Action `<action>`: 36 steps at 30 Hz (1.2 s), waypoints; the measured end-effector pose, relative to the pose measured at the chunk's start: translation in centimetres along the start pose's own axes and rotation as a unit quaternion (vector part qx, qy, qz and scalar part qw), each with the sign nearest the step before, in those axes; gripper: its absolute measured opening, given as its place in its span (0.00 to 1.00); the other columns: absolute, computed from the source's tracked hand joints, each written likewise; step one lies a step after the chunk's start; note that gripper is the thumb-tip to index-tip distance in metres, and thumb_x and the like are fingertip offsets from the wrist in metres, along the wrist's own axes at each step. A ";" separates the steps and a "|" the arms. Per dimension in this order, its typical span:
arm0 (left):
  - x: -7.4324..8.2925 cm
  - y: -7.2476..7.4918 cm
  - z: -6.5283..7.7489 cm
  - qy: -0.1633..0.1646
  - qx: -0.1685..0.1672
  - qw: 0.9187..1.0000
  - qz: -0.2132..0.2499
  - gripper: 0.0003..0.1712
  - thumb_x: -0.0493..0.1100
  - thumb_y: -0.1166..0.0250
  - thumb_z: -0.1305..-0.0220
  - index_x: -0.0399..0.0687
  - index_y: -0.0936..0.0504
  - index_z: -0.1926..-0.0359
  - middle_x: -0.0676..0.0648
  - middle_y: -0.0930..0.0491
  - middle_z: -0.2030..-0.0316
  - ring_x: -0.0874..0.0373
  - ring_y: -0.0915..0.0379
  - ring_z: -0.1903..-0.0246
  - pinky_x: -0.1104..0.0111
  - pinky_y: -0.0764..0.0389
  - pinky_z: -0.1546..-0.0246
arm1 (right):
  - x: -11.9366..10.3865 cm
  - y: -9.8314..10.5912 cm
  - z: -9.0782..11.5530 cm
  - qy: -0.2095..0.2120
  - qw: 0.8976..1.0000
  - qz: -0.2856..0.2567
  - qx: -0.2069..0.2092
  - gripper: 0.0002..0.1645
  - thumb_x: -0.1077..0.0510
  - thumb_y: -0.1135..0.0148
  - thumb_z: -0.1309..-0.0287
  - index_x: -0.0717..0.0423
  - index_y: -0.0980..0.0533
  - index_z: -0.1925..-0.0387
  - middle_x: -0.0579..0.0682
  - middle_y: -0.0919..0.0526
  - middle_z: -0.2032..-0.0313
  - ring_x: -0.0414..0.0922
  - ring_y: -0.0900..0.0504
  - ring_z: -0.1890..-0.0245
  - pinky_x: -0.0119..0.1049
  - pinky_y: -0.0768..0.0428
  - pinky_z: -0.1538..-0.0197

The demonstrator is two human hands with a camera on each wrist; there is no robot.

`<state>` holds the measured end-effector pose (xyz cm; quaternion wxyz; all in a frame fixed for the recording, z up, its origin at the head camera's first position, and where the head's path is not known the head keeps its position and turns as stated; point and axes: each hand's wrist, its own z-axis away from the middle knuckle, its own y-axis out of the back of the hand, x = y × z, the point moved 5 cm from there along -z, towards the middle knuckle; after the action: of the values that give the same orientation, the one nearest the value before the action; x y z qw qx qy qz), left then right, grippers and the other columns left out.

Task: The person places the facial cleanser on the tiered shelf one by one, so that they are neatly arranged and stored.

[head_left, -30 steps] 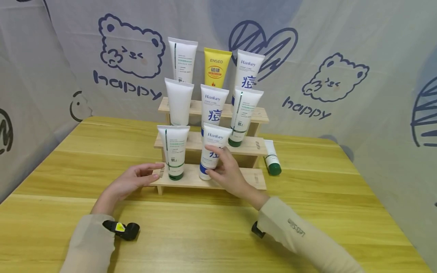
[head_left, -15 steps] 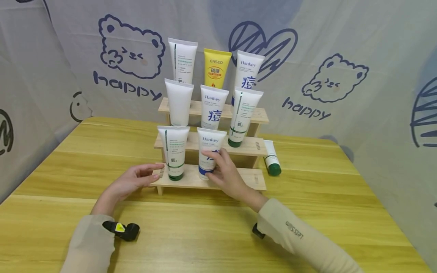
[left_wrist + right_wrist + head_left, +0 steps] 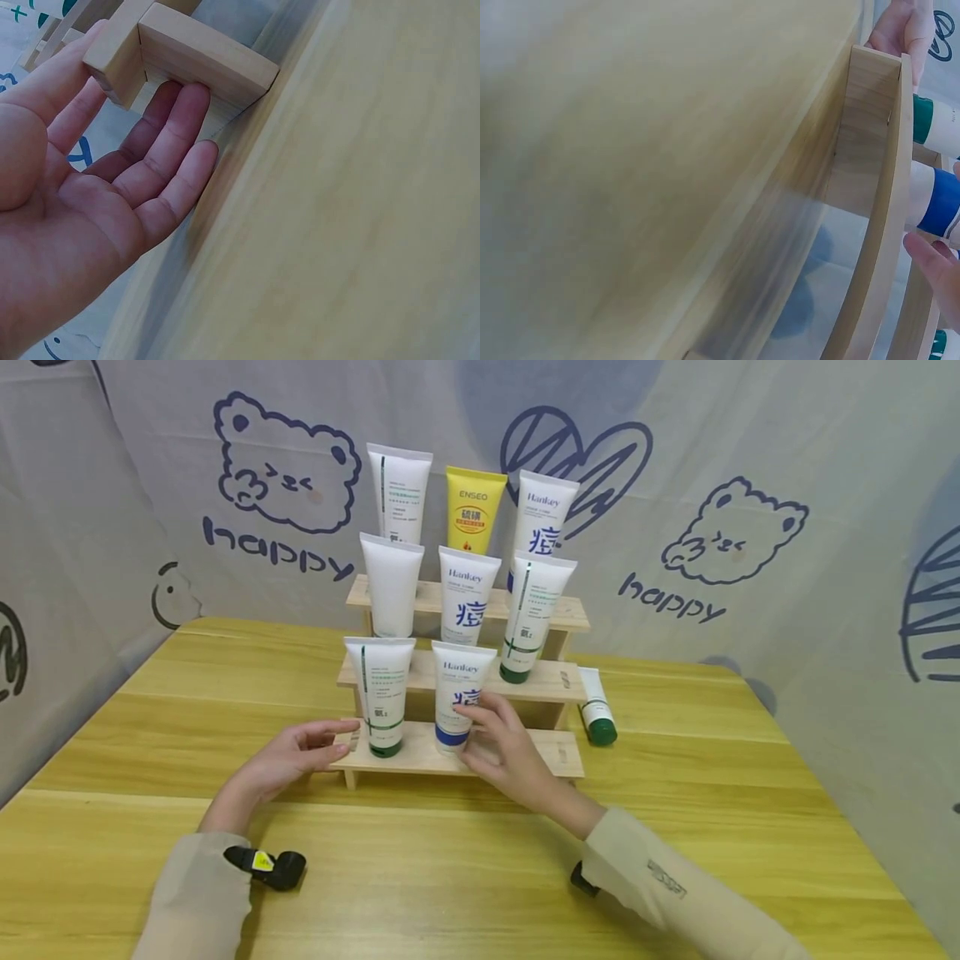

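A white squeeze tube with a blue band (image 3: 456, 681) stands cap-down on the lowest step of the wooden display rack (image 3: 557, 755). My right hand (image 3: 517, 760) is beside it on the right, fingers loosely bent and spread, fingertips right by the tube. In the right wrist view, a small gap shows between my thumb (image 3: 926, 262) and the tube. To the left stands a white tube with a green cap (image 3: 386, 693). My left hand (image 3: 288, 756) holds the step's left end; the left wrist view shows some fingers (image 3: 176, 135) under the board.
Behind, the middle step carries a plain white tube (image 3: 392, 585), a blue-lettered tube (image 3: 465, 597) and a green-capped tube (image 3: 536, 614). A yellow tube (image 3: 474, 510) stands between two white ones on top. Another green-capped tube (image 3: 597, 706) lies on the table (image 3: 697, 752) right of the rack.
My right hand shifted the blue-banded tube slightly left and upright, then loosened and drew back to the right. The left hand stayed at the rack's end.
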<state>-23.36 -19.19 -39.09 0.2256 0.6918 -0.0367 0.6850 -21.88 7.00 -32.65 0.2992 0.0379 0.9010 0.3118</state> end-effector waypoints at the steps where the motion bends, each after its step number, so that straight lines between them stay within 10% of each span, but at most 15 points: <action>1: 0.0 0.0 0.0 0.000 -0.001 1.000 0.001 0.29 0.46 0.43 0.38 0.37 0.36 0.39 0.36 0.38 0.43 0.49 0.40 0.55 0.64 0.30 0.59 | 0.0 0.1 0.2 0.000 1.000 0.004 0.002 0.34 0.73 0.35 0.57 0.62 0.35 0.46 0.64 0.40 0.45 0.57 0.34 0.48 0.41 0.26 0.55; 11: 0.1 0.0 0.0 0.010 0.000 1.000 0.004 0.30 0.47 0.43 0.38 0.38 0.36 0.39 0.37 0.40 0.41 0.48 0.42 0.52 0.63 0.32 0.56 | -3.2 2.6 0.9 -0.033 0.999 -0.002 0.017 0.26 0.80 0.38 0.61 0.76 0.32 0.55 0.70 0.31 0.54 0.60 0.30 0.55 0.50 0.26 0.60; 36: 0.1 0.0 0.1 0.015 0.002 1.000 -0.006 0.30 0.48 0.43 0.38 0.40 0.36 0.38 0.38 0.40 0.41 0.48 0.43 0.52 0.61 0.35 0.55 | 3.5 8.0 6.5 -0.083 0.990 -0.028 0.110 0.16 0.82 0.42 0.59 0.79 0.31 0.63 0.69 0.26 0.63 0.57 0.26 0.64 0.31 0.25 0.63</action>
<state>-23.29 -19.17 -38.98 0.2290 0.6822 -0.0283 0.6938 -22.04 17.84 -33.87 0.3759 0.0714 0.9025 0.1977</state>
